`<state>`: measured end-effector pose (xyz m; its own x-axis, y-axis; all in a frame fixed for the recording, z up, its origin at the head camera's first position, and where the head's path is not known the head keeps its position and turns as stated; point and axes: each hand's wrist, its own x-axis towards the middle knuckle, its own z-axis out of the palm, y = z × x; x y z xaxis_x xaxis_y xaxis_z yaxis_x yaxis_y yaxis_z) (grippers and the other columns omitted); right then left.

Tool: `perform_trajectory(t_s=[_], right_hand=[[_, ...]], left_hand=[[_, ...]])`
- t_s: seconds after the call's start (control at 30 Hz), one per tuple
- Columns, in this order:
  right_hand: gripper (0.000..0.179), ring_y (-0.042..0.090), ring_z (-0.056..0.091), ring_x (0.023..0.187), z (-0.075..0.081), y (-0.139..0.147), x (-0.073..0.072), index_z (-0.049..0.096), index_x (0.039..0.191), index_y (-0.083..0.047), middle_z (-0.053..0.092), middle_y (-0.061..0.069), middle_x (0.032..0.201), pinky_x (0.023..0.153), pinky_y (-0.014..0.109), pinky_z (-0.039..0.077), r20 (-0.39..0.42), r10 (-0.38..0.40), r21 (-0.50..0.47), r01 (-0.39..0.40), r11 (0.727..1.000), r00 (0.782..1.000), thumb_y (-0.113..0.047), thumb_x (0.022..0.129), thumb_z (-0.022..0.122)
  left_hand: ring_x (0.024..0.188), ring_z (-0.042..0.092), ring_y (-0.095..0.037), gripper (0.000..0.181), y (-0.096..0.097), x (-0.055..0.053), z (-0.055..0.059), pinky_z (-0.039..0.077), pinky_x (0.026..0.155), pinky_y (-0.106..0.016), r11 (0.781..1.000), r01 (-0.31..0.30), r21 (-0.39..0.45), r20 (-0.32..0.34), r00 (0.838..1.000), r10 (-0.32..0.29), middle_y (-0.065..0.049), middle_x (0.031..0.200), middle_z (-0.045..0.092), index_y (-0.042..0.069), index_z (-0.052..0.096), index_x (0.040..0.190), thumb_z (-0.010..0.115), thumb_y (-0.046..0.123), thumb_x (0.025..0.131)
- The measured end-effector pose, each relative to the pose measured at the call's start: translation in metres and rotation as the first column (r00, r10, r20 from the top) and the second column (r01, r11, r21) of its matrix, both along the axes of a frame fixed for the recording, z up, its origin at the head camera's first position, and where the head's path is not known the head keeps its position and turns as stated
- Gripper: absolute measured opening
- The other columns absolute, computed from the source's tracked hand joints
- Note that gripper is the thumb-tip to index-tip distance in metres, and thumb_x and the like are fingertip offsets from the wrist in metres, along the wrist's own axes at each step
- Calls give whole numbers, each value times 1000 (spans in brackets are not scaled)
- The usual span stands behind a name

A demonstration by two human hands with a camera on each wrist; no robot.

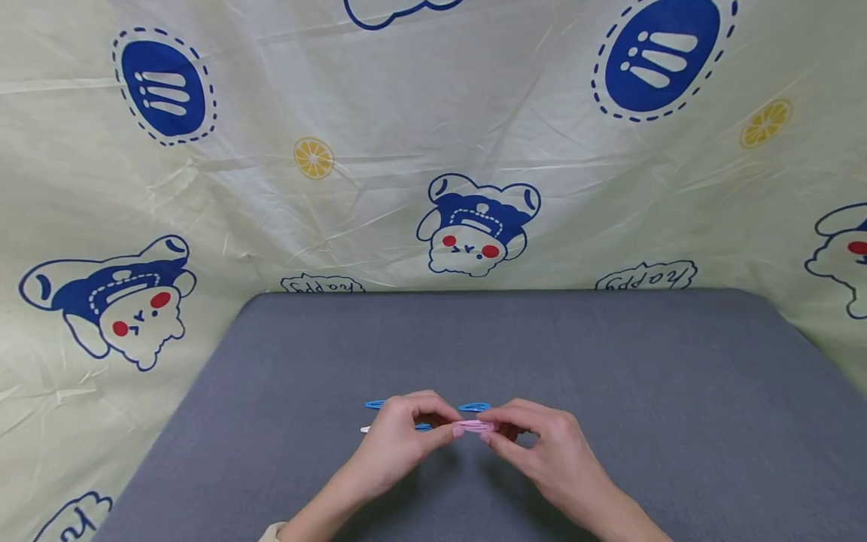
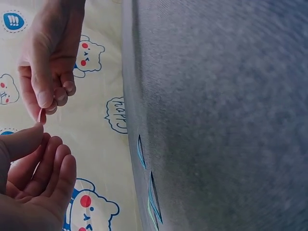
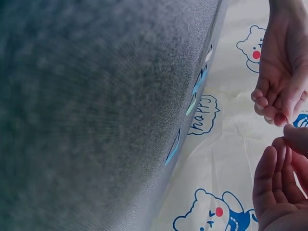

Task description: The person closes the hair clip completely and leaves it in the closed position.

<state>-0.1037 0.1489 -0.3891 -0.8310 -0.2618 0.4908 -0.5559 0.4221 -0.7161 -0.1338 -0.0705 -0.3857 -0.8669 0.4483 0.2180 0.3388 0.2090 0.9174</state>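
A pink snap hair clip [image 1: 476, 426] is held level just above the table, between both hands. My left hand [image 1: 394, 436] pinches its left end with thumb and forefinger. At the other end, the thumb and forefinger of my right hand [image 1: 552, 440] pinch it. In the left wrist view the clip [image 2: 42, 116] shows as a thin sliver between the fingertips; in the right wrist view fingers hide it. Behind the hands lie a blue hair clip [image 1: 474, 407] and another blue clip [image 1: 375, 404]. A third blue clip [image 1: 423, 427] is partly covered by the left hand.
The white tip of another clip [image 1: 366, 429] pokes out left of my left hand. A pale green clip [image 3: 191, 104] lies among the blue ones in the right wrist view. Grey cloth covers the table [image 1: 609, 361]; a printed curtain [image 1: 379, 226] hangs behind it.
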Motion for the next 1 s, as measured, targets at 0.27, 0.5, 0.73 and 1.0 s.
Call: perform_trajectory(t_s=[0.27, 0.5, 0.73, 1.0], right_hand=[[17, 7, 62, 71, 0, 4, -4, 75, 96, -24, 65, -15, 84, 64, 27, 55, 175, -12, 36, 5, 999, 985, -15, 83, 80], [16, 7, 63, 72, -2, 10, -9, 75, 96, -24, 66, -15, 84, 66, 27, 55, 197, 17, 55, -28, 998, 980, -15, 83, 80], [19, 6, 62, 73, 0, 14, -16, 75, 96, -24, 66, -16, 85, 66, 27, 54, 223, 12, 101, -35, 994, 975, -12, 82, 80], [15, 6, 61, 72, 1, 17, -22, 74, 95, -23, 65, -15, 84, 65, 26, 53, 228, 16, 127, -46, 991, 974, -15, 84, 80]], left_hand=[[83, 63, -6, 11, 2, -2, -6, 54, 77, -31, 997, -8, -82, -162, 987, -5, 13, 87, 65, 20, 75, 92, 77, 11, 86], [84, 62, -2, 9, 5, -7, -8, 53, 78, -24, 991, 17, -136, -274, 960, -54, 13, 88, 64, 15, 75, 92, 75, 8, 87], [80, 60, -2, 8, 8, -10, -9, 53, 73, -23, 986, 0, -167, -288, 956, -49, 13, 86, 64, 15, 75, 91, 76, 9, 86], [78, 58, 0, 6, 11, -15, -9, 53, 71, -25, 976, -19, -217, -323, 945, -53, 13, 83, 63, 13, 75, 89, 77, 9, 86]])
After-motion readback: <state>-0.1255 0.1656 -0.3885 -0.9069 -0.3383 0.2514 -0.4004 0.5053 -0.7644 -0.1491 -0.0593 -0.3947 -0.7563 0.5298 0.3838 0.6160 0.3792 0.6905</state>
